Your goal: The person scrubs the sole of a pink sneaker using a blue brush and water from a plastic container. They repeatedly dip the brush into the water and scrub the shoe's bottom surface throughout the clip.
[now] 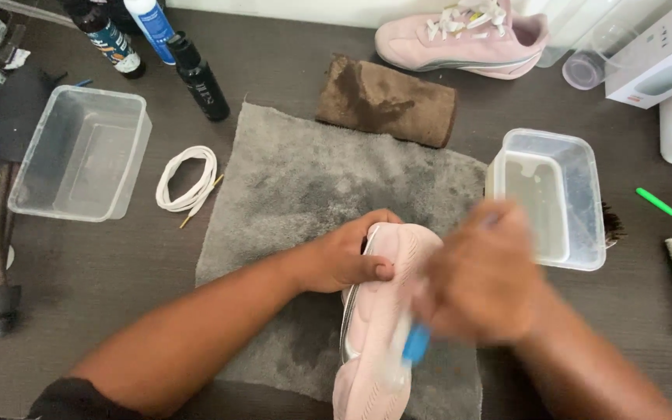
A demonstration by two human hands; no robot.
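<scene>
While left hand [348, 260] grips pink shoe [375, 327] on grey towel [305, 179], right hand [480, 284] blurred, closed on blue brush [412, 346], tub [554, 194] just beside.

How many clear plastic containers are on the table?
2. One clear plastic container sits at the left, beside the coiled white shoelace. The other container sits at the right, just beyond the blurred right hand. None seems hidden.

Light is even and fairly bright, soft shadows only. My right hand [482, 272] is smeared by motion blur; my left hand [349, 253] stays sharp. Mild glare on the clear container [577, 167]. Edges bow slightly.
</scene>
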